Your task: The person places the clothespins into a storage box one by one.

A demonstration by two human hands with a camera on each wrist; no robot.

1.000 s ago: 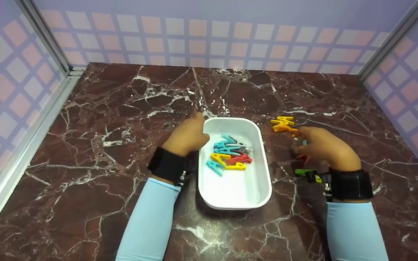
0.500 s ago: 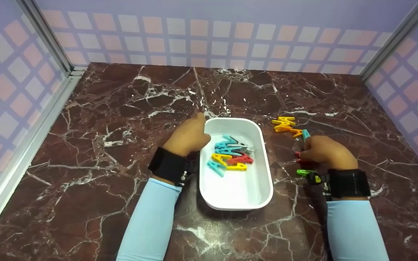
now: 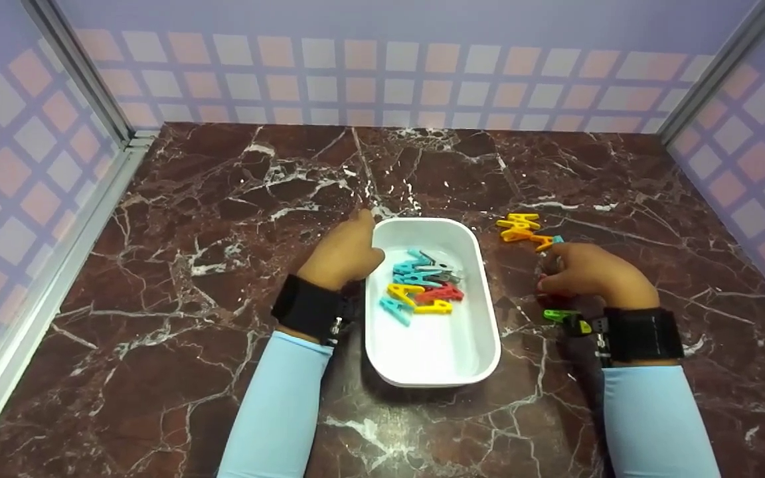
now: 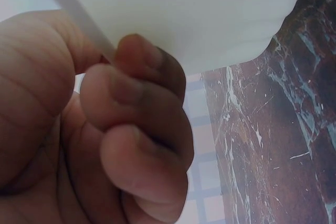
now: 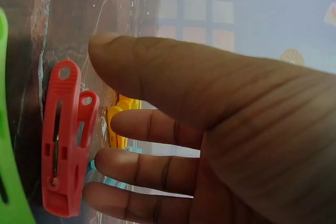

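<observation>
My left hand [image 3: 346, 252] grips the left rim of a white plastic tub [image 3: 432, 362], thumb at the rim and fingers curled against the outer wall. In the tub lie several blue, yellow, red and grey clothespins [image 3: 437, 292]. To the right, my right hand [image 3: 598, 272] hovers low over the table with thumb and fingers apart, holding nothing. Just beyond its fingertips in the right wrist view is a red clothespin [image 5: 63, 140]. A blue clothespin [image 3: 558, 239] shows partly behind the hand in the head view.
Several yellow and orange clothespins [image 3: 518, 227] lie right of the tub's far end. A green clothespin [image 3: 560, 315] lies near the right wrist strap. The dark marble table [image 3: 157, 279] is bounded by tiled-pattern walls [image 3: 416, 79] at the back and sides.
My right hand dips toward the red and blue clothespins, then lifts slightly with its thumb and fingers spread. My left hand and the tub stay in place.
</observation>
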